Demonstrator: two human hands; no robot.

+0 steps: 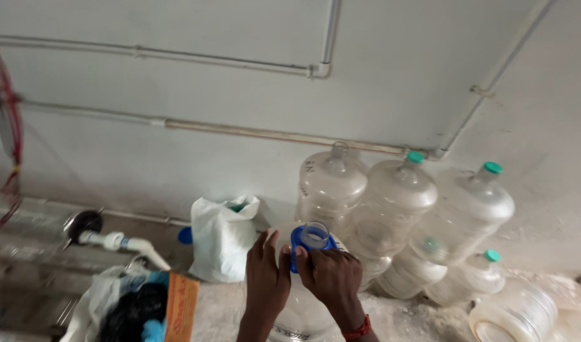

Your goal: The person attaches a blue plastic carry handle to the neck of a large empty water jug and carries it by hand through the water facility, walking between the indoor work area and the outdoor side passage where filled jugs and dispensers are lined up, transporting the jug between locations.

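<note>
Fingers [301, 252] of the right hand [331, 275] curling around a blue cap [311, 239], gripping it at the neck of a large clear water jug [303, 310], thumb and fingertips closed on the cap's lower rim; left hand [265, 275] lying flat and open against the jug's shoulder just beside the cap, fingers stretched upward, pressing on plastic rather than grasping anything, though whether the fingertips are also touching the cap — hard to tell from this angle. Wearing a red band [359, 330] at the right wrist. Standing low in the centre foreground, that jug, with the cap sitting on its mouth and a pale clear top showing inside the blue ring. Leaning behind it against a white wall [176, 95], a stack of empty clear jugs [391, 202], some bearing green caps [493, 167], others lying on their sides toward the right corner. Sitting left of the held jug, a white plastic sack [222, 237] with something green peeking from its mouth. Running across the wall, pale pipes [239, 131]. Jutting out at lower left, a white tap [129, 244], above a black bag [129, 313] and an orange carton [181, 307]
</note>
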